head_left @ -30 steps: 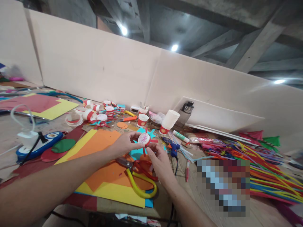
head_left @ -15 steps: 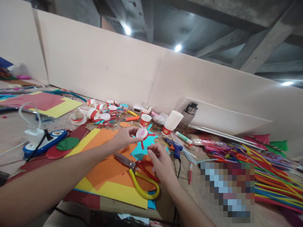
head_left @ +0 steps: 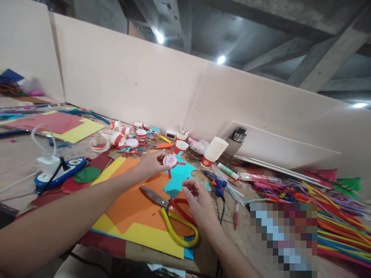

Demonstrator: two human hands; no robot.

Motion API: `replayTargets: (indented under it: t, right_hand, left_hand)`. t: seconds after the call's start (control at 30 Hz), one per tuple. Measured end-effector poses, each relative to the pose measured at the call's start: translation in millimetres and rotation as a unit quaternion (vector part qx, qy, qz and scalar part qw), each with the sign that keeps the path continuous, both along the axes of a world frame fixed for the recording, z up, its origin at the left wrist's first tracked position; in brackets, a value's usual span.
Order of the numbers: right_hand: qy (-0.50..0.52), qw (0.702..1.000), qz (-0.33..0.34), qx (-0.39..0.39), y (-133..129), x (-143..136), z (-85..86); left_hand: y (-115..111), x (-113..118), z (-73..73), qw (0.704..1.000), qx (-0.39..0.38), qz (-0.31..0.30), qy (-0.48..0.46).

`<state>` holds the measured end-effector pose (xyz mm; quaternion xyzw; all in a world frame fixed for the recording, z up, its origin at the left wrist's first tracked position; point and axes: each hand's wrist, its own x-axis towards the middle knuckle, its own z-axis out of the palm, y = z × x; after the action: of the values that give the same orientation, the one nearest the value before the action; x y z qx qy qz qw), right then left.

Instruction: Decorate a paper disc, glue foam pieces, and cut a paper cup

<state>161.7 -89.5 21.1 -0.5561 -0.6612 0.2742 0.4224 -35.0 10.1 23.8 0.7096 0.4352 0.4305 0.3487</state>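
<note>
Between the fingertips of my left hand (head_left: pixel 152 165) is a small round white paper piece (head_left: pixel 169 161) with a pink drawing on top and red and teal strips sticking out. It is held above the turquoise paper (head_left: pixel 180 178). My right hand (head_left: pixel 198 199) is beside the turquoise paper, fingers curled and thumb near the index finger; whether anything small is between them is hard to see. Large scissors (head_left: pixel 165 204) with one yellow and one red handle lie on orange paper (head_left: pixel 124 204), just left of my right hand.
Paper cups (head_left: pixel 215 151) stand behind my hands, near a dark bottle (head_left: pixel 234 142). A blue glue gun (head_left: pixel 219 185) lies to the right, with colourful pipe cleaners (head_left: pixel 336 220) beyond. A blue power strip (head_left: pixel 62 173) and cut cup pieces (head_left: pixel 118 139) are at left.
My left hand has moved slightly left with the round piece, away from my right hand. The whole view has shifted a little. The right hand keeps nearly the same pose.
</note>
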Motion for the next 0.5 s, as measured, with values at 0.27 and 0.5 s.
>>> replayTargets:
  t: [0.27, 0.5]
  right_hand:
    - [-0.012, 1.000, 0.012, -0.009, 0, -1, -3.8]
    - [-0.027, 0.999, 0.024, -0.007, 0, 1, -6.3]
  left_hand:
    - [16, -15, -5.4, 0.998, 0.012, 0.049, 0.022]
    - [30, -46, 11.9, 0.974, 0.030, 0.189, 0.122]
